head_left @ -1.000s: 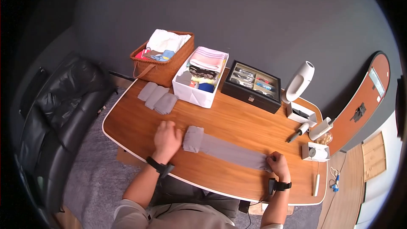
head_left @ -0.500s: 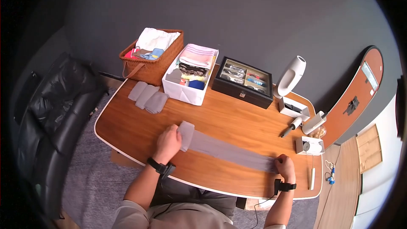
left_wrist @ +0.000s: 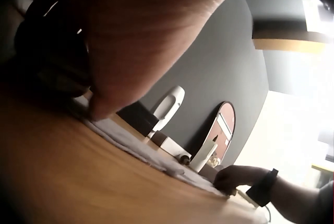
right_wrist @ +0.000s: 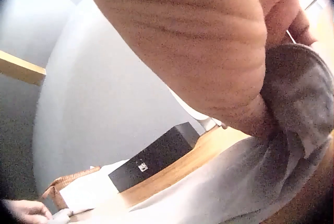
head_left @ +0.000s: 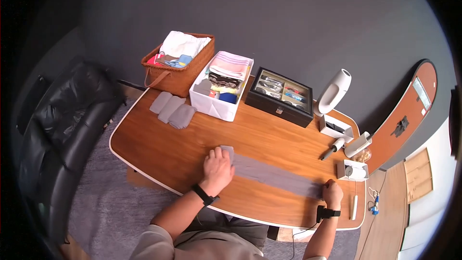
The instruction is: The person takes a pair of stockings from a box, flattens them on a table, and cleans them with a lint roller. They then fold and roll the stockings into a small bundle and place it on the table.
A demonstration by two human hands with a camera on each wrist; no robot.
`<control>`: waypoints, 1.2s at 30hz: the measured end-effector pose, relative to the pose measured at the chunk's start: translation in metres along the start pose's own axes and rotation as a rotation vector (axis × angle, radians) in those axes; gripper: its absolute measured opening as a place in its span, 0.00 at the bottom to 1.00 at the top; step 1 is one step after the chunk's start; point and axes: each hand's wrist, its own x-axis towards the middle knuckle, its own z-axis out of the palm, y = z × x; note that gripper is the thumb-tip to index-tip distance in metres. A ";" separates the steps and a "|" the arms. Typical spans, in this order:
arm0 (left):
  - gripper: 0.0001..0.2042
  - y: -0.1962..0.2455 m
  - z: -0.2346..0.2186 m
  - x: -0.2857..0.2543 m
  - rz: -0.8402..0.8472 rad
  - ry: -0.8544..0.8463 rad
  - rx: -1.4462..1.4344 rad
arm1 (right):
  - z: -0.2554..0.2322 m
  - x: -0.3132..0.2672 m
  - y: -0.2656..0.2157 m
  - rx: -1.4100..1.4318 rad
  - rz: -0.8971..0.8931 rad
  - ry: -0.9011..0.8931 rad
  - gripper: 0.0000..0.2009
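Note:
A long grey strip of soft cloth (head_left: 274, 175) lies flat across the front of the wooden table, its left end folded into a thick pad. My left hand (head_left: 219, 169) covers most of that pad and grips it with bent fingers; only the far edge shows past the fingertips. At the strip's other end, my right hand (head_left: 332, 193) pinches the cloth, and the right wrist view shows the grey fabric (right_wrist: 297, 93) bunched at its fingers. Several folded grey cloth bundles (head_left: 182, 116) lie overlapping at the table's left.
Along the back stand a brown woven basket (head_left: 180, 79) of clothes, a white fabric bin (head_left: 211, 107) of folded items and a black glasses case (head_left: 274, 108). To the right are a white bladeless device (head_left: 333, 94), a lint roller (head_left: 333, 149) and small white boxes (head_left: 342, 171).
My left hand has gone from beside the folded pad to over it, and shifted right along the strip. My right hand stays on the far end. The head view has swayed slightly.

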 end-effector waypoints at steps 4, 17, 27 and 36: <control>0.13 -0.034 -0.009 0.001 -0.092 -0.023 -0.322 | -0.005 -0.001 0.003 -0.119 0.060 0.010 0.09; 0.18 -0.030 -0.039 -0.007 -0.086 0.064 -0.114 | -0.015 -0.006 -0.028 -0.227 0.038 0.303 0.14; 0.14 -0.082 -0.006 -0.004 -0.128 0.039 -0.307 | -0.022 -0.023 -0.110 0.211 -0.190 0.232 0.09; 0.11 -0.014 -0.098 0.016 0.220 0.153 -0.408 | -0.114 -0.038 -0.313 0.546 -0.947 0.344 0.29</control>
